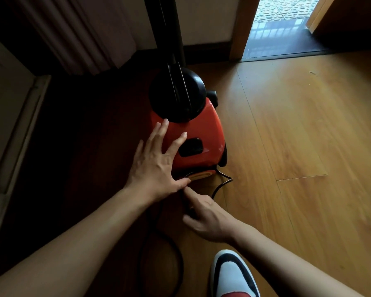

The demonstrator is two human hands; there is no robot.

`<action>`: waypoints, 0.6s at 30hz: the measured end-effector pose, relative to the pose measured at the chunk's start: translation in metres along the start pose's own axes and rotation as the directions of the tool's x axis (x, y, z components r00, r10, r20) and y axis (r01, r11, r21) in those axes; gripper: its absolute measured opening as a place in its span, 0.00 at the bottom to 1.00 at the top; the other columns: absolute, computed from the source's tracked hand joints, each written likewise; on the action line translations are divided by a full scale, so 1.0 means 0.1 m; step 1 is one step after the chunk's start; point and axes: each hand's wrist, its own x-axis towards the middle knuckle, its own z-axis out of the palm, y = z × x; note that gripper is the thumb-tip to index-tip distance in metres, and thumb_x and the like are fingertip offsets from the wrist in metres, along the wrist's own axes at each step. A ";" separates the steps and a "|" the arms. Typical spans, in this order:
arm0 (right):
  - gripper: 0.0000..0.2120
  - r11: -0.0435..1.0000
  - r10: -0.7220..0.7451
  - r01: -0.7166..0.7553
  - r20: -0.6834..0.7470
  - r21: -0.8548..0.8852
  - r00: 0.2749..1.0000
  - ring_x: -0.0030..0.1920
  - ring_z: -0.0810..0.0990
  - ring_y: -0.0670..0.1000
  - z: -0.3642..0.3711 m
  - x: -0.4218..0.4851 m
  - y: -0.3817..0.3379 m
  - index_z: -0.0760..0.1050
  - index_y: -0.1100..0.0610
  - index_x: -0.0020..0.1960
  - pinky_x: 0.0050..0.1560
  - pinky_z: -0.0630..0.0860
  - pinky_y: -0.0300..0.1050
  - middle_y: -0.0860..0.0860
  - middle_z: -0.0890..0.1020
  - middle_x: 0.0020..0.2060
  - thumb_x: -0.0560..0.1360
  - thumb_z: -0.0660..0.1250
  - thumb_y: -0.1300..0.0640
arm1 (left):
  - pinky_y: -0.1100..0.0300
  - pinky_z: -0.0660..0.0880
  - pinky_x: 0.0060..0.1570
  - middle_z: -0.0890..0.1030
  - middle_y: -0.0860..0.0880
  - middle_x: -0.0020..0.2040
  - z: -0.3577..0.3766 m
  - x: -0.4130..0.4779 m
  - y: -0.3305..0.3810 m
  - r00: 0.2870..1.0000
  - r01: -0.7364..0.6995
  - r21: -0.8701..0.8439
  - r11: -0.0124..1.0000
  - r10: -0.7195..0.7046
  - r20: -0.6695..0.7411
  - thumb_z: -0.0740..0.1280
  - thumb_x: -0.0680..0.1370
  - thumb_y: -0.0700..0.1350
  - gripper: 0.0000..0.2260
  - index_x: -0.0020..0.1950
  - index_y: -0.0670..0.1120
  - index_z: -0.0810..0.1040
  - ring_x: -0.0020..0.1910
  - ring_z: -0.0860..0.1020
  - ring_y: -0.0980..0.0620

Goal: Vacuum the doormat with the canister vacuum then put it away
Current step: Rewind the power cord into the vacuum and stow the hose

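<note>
A red canister vacuum (198, 136) with a black top stands on the wooden floor in the middle of the view. My left hand (156, 166) lies flat on its near left side, fingers spread. Just behind the vacuum's rear, my right hand (206, 217) pinches the black power cord (159, 249), which loops on the floor toward me. A black tube (169, 28) rises from the vacuum's top to the upper edge of the view. No doormat is in view.
A pleated curtain (73, 33) hangs at the upper left over dark floor. A doorway (283, 24) with a tiled floor opens at the upper right. My white, black and red shoe (234, 275) is at the bottom. Light wooden floor (308, 146) stretches right.
</note>
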 end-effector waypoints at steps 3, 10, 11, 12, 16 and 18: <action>0.10 0.999 -0.001 0.000 0.025 0.050 1.000 0.38 0.77 0.54 -0.03 -0.06 -0.03 0.74 0.59 0.58 0.40 0.76 0.54 0.55 0.79 0.42 0.79 0.64 0.56 | 0.38 0.53 0.75 0.34 0.42 0.79 0.01 0.00 0.10 1.000 0.014 0.095 0.995 -0.015 0.007 0.73 0.65 0.64 0.54 0.79 0.58 0.39 0.78 0.35 0.42; 0.18 0.826 0.057 0.073 0.211 -0.559 0.976 0.35 0.76 0.52 -0.36 -0.17 0.10 0.70 0.51 0.44 0.43 0.75 0.51 0.50 0.78 0.35 0.82 0.55 0.38 | 0.42 0.60 0.74 0.41 0.40 0.79 0.02 0.01 0.13 0.999 0.016 0.180 0.984 -0.008 -0.046 0.76 0.66 0.58 0.55 0.80 0.57 0.41 0.79 0.42 0.40; 0.17 0.830 0.081 0.045 0.199 -0.557 0.977 0.37 0.76 0.52 -0.34 -0.19 0.12 0.70 0.51 0.46 0.43 0.75 0.53 0.50 0.78 0.37 0.82 0.54 0.39 | 0.43 0.61 0.73 0.41 0.40 0.79 0.02 0.01 0.12 0.999 0.011 0.182 0.983 -0.003 -0.044 0.76 0.66 0.59 0.54 0.79 0.58 0.41 0.79 0.43 0.40; 0.16 0.851 0.089 0.030 0.200 -0.524 0.976 0.38 0.75 0.52 -0.31 -0.19 0.11 0.70 0.50 0.49 0.43 0.76 0.54 0.49 0.78 0.39 0.83 0.53 0.40 | 0.44 0.61 0.72 0.41 0.40 0.79 0.01 0.02 0.11 0.999 0.004 0.189 0.982 0.003 -0.040 0.76 0.66 0.59 0.54 0.79 0.58 0.41 0.79 0.43 0.41; 0.13 0.984 0.103 -0.138 0.277 0.112 0.955 0.33 0.75 0.42 -0.07 -0.14 -0.15 0.72 0.57 0.57 0.36 0.73 0.36 0.47 0.76 0.39 0.85 0.56 0.48 | 0.46 0.64 0.71 0.44 0.41 0.79 -0.03 0.04 0.04 0.999 -0.027 0.216 0.976 0.036 -0.041 0.75 0.68 0.61 0.52 0.80 0.59 0.42 0.79 0.46 0.41; 0.14 0.889 0.133 -0.241 0.286 0.388 0.949 0.32 0.76 0.38 0.08 -0.13 -0.28 0.71 0.59 0.64 0.33 0.72 0.30 0.45 0.76 0.40 0.86 0.56 0.51 | 0.46 0.66 0.70 0.47 0.41 0.80 -0.03 0.04 0.02 0.997 -0.035 0.223 0.974 0.049 -0.054 0.74 0.69 0.62 0.50 0.80 0.59 0.43 0.79 0.48 0.41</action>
